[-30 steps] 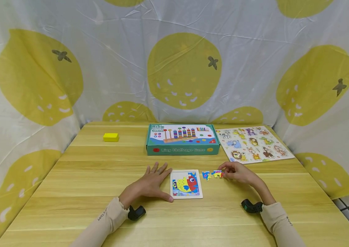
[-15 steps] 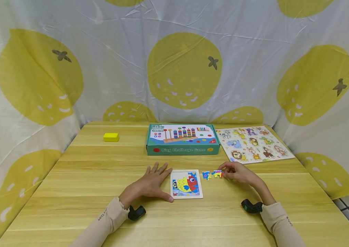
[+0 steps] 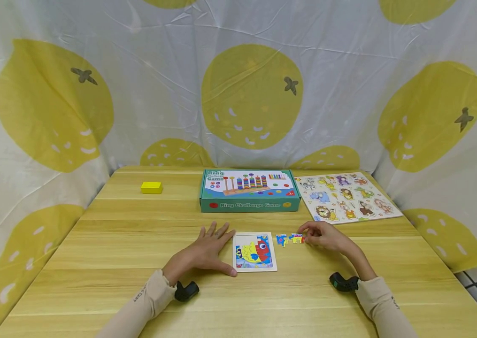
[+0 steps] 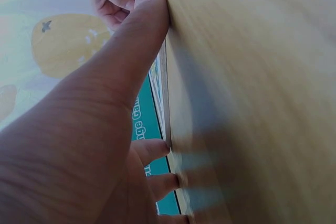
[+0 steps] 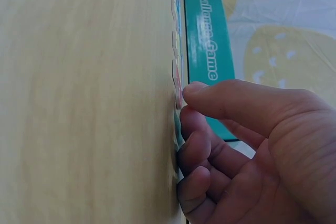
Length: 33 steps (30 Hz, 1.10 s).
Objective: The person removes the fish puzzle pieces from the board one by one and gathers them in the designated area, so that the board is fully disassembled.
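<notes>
A small square jigsaw tray [image 3: 255, 270] with a fish picture lies flat, its pale wooden frame partly filled at the upper left. My left hand [image 3: 206, 249] spreads its fingers along the tray's left side, thumb at the lower left corner and a fingertip at the upper left. To the right of the tray lies a blue and yellow puzzle piece [image 3: 281, 240]. Beside it, my right hand [image 3: 323, 234] pinches the right end of a yellow and red puzzle piece [image 3: 296, 238] between thumb and curled fingers, low over the table, as the right wrist view also shows.
Behind the tray stands a green Ring Challenge Game box [image 3: 249, 205]. An animal puzzle board [image 3: 348, 197] lies at the back right. A yellow block [image 3: 151, 188] sits at the back left of the wooden table [image 3: 238, 305]. A lemon-print curtain [image 3: 150, 84] encloses the back and sides.
The yellow and red piece at my right fingers has shifted very slightly left, toward the blue and yellow one. My left hand and the tray have stayed put.
</notes>
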Each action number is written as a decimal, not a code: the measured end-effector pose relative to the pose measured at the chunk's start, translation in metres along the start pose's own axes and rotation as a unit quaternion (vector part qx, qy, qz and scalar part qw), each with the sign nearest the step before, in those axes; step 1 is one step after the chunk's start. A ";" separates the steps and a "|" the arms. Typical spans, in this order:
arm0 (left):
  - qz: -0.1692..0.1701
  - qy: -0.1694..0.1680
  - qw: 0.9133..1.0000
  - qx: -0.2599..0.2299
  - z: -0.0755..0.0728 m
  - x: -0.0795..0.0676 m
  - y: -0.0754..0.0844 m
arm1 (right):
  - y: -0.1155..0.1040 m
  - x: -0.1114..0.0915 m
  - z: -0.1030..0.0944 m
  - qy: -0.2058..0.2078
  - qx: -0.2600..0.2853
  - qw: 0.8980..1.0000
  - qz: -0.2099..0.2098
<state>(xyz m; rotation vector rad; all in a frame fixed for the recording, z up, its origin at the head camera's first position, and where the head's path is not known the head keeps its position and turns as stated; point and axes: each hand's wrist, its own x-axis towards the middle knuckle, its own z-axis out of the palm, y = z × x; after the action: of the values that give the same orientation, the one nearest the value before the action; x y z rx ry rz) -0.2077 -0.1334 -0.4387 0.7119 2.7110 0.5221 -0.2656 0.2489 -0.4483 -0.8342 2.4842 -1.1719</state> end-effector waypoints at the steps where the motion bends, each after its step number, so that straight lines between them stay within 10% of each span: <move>1: 0.000 0.000 1.000 -0.001 0.000 0.000 0.000 | 0.000 0.000 0.000 0.000 0.000 1.000 0.001; 33: -0.002 -0.005 1.000 -0.003 0.000 0.001 -0.001 | -0.017 0.013 0.006 0.055 -0.047 0.997 0.007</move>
<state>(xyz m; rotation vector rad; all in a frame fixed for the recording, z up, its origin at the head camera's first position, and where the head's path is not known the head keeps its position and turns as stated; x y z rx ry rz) -0.2091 -0.1333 -0.4390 0.7057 2.6993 0.5239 -0.2664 0.2287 -0.4391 -0.7954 2.6478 -1.1323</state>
